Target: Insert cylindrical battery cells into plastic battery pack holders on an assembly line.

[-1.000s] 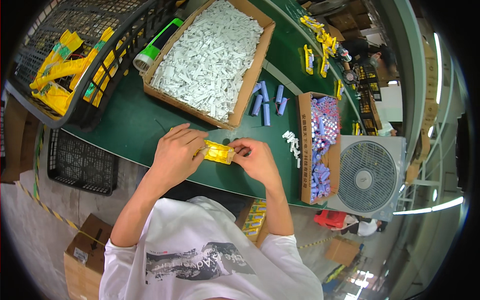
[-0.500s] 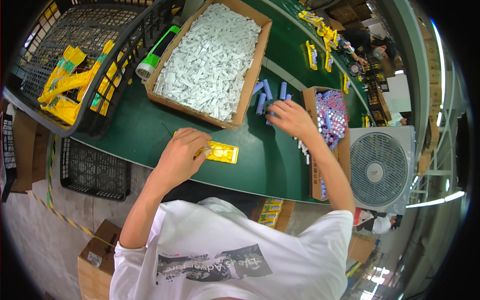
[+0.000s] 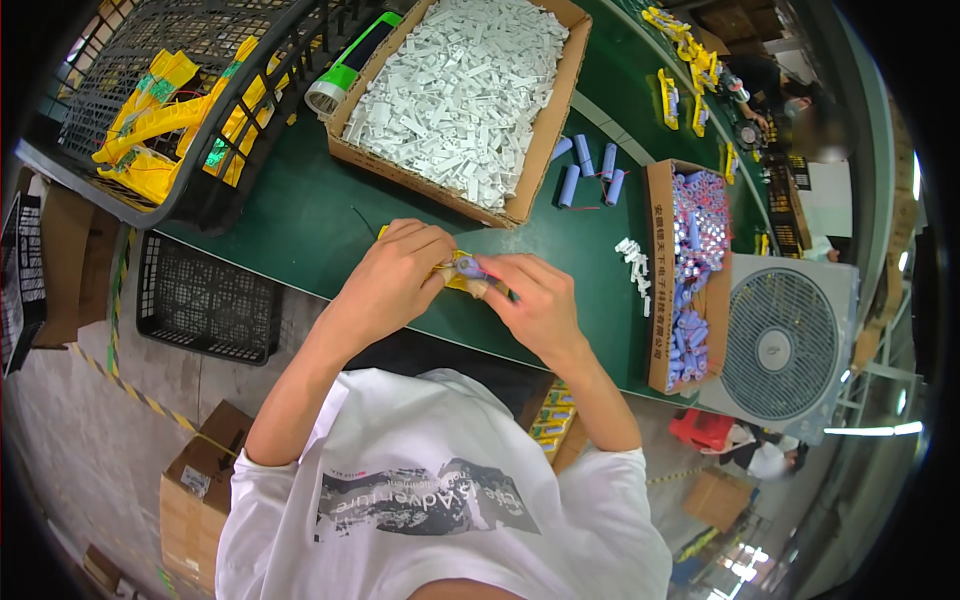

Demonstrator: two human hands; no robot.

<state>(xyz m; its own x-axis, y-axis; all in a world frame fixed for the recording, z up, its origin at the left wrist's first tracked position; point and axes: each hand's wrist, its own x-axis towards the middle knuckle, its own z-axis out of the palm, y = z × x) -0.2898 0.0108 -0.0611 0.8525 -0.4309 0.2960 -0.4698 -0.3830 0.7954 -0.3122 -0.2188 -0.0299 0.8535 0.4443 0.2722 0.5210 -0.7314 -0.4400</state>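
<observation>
My left hand [image 3: 400, 268] is closed on a yellow plastic holder [image 3: 458, 283] lying near the front edge of the green table; most of the holder is hidden under my fingers. My right hand [image 3: 532, 298] pinches a purple cylindrical battery cell [image 3: 469, 267] against the holder, close to my left fingertips. Whether the cell is seated inside it cannot be made out. Several loose battery cells [image 3: 569, 186], some with thin red wires, lie beyond my right hand. A thin dark wire [image 3: 362, 218] sticks out beside my left hand.
A cardboard box of white plastic pieces [image 3: 455, 100] stands ahead, beside a green flashlight [image 3: 352, 68]. At left is a black crate [image 3: 150, 215] with yellow assemblies. Rightward are loose white pieces [image 3: 636, 272], a cardboard box of cells [image 3: 660, 290] and a grey fan [image 3: 775, 350].
My right hand has come back from the loose cells to the yellow holder, bringing a purple battery cell. My left hand stays at the holder. The whole view has shifted slightly.
</observation>
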